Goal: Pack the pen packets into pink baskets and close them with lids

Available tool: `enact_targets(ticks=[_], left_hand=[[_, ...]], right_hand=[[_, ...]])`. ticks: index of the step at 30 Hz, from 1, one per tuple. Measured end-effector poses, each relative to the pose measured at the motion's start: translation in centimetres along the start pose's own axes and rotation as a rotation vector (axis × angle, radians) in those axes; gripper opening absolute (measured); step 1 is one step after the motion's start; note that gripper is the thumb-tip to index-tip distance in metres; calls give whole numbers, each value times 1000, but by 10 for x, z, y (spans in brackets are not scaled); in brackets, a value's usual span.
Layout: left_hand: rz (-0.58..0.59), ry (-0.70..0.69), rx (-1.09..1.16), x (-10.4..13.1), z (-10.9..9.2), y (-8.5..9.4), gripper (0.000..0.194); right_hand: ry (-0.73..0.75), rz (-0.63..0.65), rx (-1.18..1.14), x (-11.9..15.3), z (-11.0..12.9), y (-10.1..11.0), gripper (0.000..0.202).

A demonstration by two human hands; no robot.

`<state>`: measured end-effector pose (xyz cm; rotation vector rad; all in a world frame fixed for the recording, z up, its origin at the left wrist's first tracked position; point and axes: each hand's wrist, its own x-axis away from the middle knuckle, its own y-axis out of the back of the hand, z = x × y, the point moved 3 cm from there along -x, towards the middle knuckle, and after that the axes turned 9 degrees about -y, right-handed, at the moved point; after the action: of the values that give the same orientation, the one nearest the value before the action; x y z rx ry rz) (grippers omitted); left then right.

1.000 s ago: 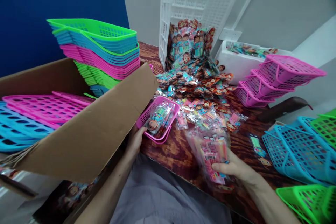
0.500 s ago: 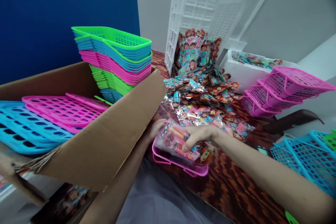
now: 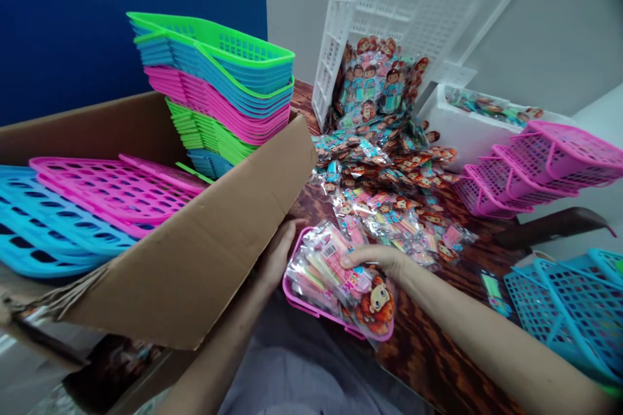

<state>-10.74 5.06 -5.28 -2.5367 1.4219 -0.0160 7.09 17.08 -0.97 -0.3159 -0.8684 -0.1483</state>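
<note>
A small pink basket [image 3: 318, 310] sits at the near edge of the dark wood-grain table, filled with clear packets of coloured sticks. My right hand [image 3: 372, 258] grips a packet [image 3: 335, 260] with a red-haired cartoon figure, lying on top of the others. At the basket's left rim is my left hand [image 3: 280, 251]; its fingers are partly hidden, so its hold cannot be made out. Just behind the basket spreads a pile of similar packets [image 3: 389, 162].
A cardboard box [image 3: 209, 246] on the left holds stacked baskets [image 3: 219, 97] and flat pink and blue lids. Behind the pile is a tipped white crate [image 3: 389, 6]. Pink baskets [image 3: 540, 162] and blue baskets [image 3: 569, 311] stand right, near a dark curved object [image 3: 555, 227].
The packet under my right hand now lies flatter across the basket, with its cartoon figure showing. My left hand has shifted slightly down the basket's side. The whole view has moved a little.
</note>
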Motion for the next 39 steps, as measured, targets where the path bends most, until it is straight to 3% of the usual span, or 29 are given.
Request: enact_targets(ticks=[3,7,12,15,20,22,26,29,31,32,35,37,39], left_hand=[[-30,-155,-170,19,-29,-2,44],[77,-375,-478,33,-54,-7,34],[171,-524,-729,39,-58,-11,34],[175,-571,-787,44,-59,-12,37],[209,-591,-841,49,-62,-13,45],[293,-655,-904,49,-64,-16,51],[540,-690,-1068,44,-62,-22,46],[551,-613,-1152,40,-61,-26,37],[531,-588,-1188,39,-60,-31,34],[506,-579,-1212,38,-59,-35,33],[417,-545,-1287,34,-55,-46,29],[394,-538,-1281,31,-53,-50,29],[384,-574,-1233,32,-54,-50,32]], right_hand=[[26,103,-18,-4,13,-8,57],[-22,101,150,-5,24,-11,47],[87,84,232,2,34,-18,52],[175,-4,456,7,42,-19,51],[113,1,788,1,55,-11,48],[104,-24,871,-4,61,-10,49],[123,-264,1021,-2,64,-23,56],[172,-658,1082,19,51,-39,55],[271,-903,1104,36,36,-51,37],[345,-963,1119,42,27,-56,31],[546,-939,1177,48,-1,-68,38],[545,-924,1193,41,-18,-67,48],[476,-1007,1170,32,-31,-60,47]])
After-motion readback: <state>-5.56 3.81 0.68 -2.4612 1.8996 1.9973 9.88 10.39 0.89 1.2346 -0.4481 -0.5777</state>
